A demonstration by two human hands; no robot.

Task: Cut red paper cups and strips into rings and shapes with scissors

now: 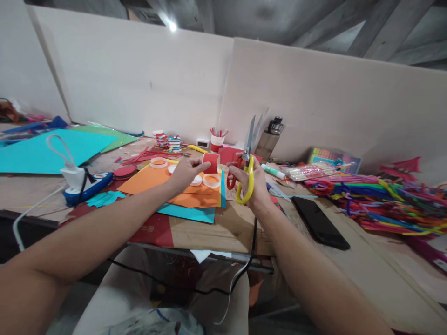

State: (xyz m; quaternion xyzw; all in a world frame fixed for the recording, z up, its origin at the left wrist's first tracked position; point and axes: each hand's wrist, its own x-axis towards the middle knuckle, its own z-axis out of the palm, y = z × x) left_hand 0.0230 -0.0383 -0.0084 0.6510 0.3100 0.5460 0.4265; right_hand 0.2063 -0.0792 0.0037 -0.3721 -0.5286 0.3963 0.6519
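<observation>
My left hand [188, 171] reaches over the orange sheets, its thumb and fingers closed on the edge of a short red paper cylinder [211, 164] with a white rim. In my right hand [259, 182] is a pair of scissors [249, 173] with one red and one yellow handle, blades pointing up and slightly parted. Below my left hand, several white rings, one of them a ring [211, 180] near the cylinder, rest on orange paper [139, 180]. A blue sheet [188, 212] shows beneath the orange ones.
At right are a black phone [319, 221], a heap of coloured pipe cleaners [380, 200] and a glue stick [273, 171]. A bottle [268, 139] stands by the wall. Left are a blue power strip [89, 186] and a large cyan sheet [52, 150]. A black cable [252, 251] hangs over the table edge.
</observation>
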